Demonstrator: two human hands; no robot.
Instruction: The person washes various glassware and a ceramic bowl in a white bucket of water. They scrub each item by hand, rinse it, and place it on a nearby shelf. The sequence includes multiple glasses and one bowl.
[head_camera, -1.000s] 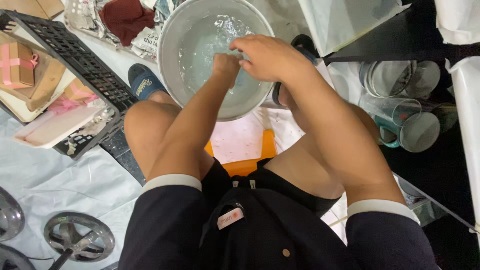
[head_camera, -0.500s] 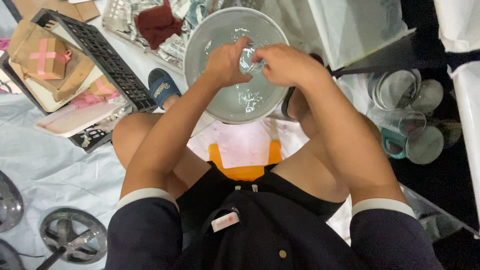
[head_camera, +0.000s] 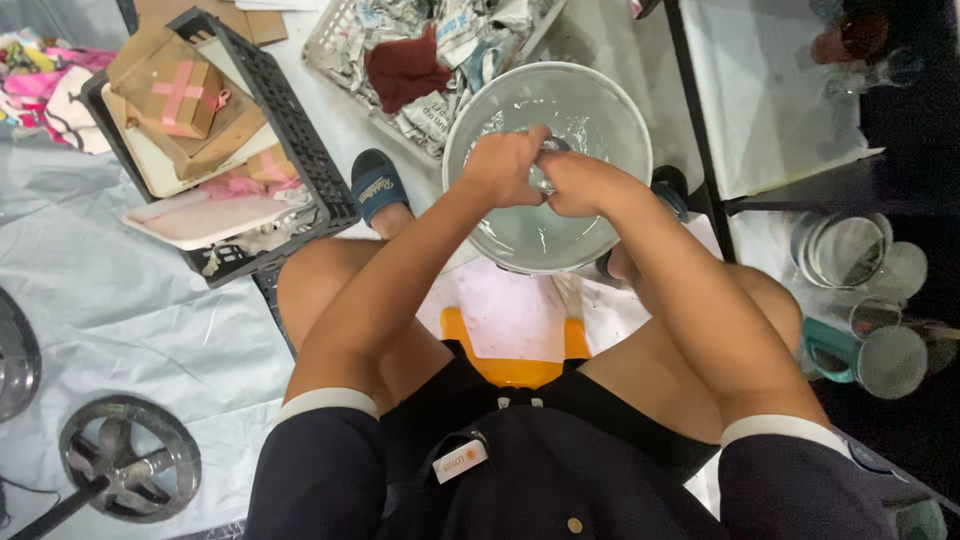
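Glassware of some small, clear kind sits pinched between both hands above a large metal basin of water, which rests on the floor between the person's knees. Only a sliver of the item shows between the knuckles, so its shape and whether it is a cup or a lid cannot be told. The left hand is curled in a narrow grip around one side of it, fingers folded under and hidden. The right hand closes over the other side, its palm turned down, so its fingertips are out of sight too. Both hands touch each other over the middle of the basin; whether they dip into the water cannot be made out.

The basin's near rim is covered by the forearms. An orange stool shows only as a strip between the thighs. A dark blue slipper peeks out beside the basin, with the foot largely hidden by the left knee. To the left stands a black crate of boxes and pink-taped cardboard. A white basket of crumpled newspaper is cut off by the top edge. Glass jars and lids lie in shadow at the right.
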